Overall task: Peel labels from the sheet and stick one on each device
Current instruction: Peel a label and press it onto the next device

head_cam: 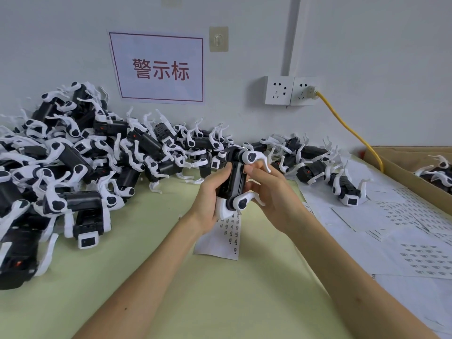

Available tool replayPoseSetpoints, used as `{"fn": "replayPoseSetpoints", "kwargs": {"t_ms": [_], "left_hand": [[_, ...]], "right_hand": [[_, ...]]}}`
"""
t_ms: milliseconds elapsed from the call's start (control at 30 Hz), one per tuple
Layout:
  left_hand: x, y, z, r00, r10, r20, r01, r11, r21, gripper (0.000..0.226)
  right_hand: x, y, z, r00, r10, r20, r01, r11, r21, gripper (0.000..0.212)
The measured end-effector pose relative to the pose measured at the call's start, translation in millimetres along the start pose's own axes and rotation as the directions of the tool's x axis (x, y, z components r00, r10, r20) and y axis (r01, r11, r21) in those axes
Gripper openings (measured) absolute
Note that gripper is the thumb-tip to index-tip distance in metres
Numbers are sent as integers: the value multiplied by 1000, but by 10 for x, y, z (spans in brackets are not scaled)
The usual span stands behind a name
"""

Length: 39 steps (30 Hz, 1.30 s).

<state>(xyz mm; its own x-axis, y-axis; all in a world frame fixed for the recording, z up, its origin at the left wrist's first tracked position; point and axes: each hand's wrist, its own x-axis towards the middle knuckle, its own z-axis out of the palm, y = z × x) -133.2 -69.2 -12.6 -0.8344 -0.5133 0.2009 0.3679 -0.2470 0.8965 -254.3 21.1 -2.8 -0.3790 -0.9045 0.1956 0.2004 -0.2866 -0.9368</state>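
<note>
Label sheet (220, 243) lies on the bench (195, 289) beneath both hands. Left hand (210, 199) and right hand (271, 199) grip one device (236, 182) upright. Likely risks: a label pressed askew, or this unit mixing into the pile (73, 155) behind.

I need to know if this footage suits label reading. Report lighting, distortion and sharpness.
Head view: soft, even light, no glare; wide-angle distortion tilts the wall conduit and skews the wall sign; the device held by left hand and right hand is fairly sharp; print on the label sheet beneath is too small to read.
</note>
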Motion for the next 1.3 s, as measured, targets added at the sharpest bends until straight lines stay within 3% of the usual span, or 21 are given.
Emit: {"fn": "replayPoseSetpoints", "kwargs": {"t_ms": [567,767,833,933,1067,1133,1200,1300], "left_hand": [[59,8,-79,989,-132,-68,125,987,-102,37],[38,73,-105,977,-213,-16,203,950,-237,55],[33,88,-98,968,-251,-1,246,950,-193,56],[18,96,-49,932,-361,5,360,928,-92,40],[15,69,-90,868,-497,-15,495,867,-62,44],[28,66,-116,852,-523,-21,518,847,-120,45],[48,63,-133,865,-499,-56,478,853,-210,44],[109,48,-182,927,-340,-160,295,921,-254,35]], "right_hand": [[12,26,33,999,-26,28,29,991,-131,31],[79,-59,-87,948,-202,-245,176,977,-122,22],[99,-105,-196,958,-215,-191,176,963,-203,30],[114,-132,-296,995,-95,-21,88,971,-224,58],[83,-51,-388,986,104,132,-52,935,-352,49],[77,-43,-413,982,138,127,-80,921,-381,41],[83,-74,-426,992,101,76,-70,942,-330,37],[116,-93,-455,999,23,-28,-28,980,-198,26]]}}
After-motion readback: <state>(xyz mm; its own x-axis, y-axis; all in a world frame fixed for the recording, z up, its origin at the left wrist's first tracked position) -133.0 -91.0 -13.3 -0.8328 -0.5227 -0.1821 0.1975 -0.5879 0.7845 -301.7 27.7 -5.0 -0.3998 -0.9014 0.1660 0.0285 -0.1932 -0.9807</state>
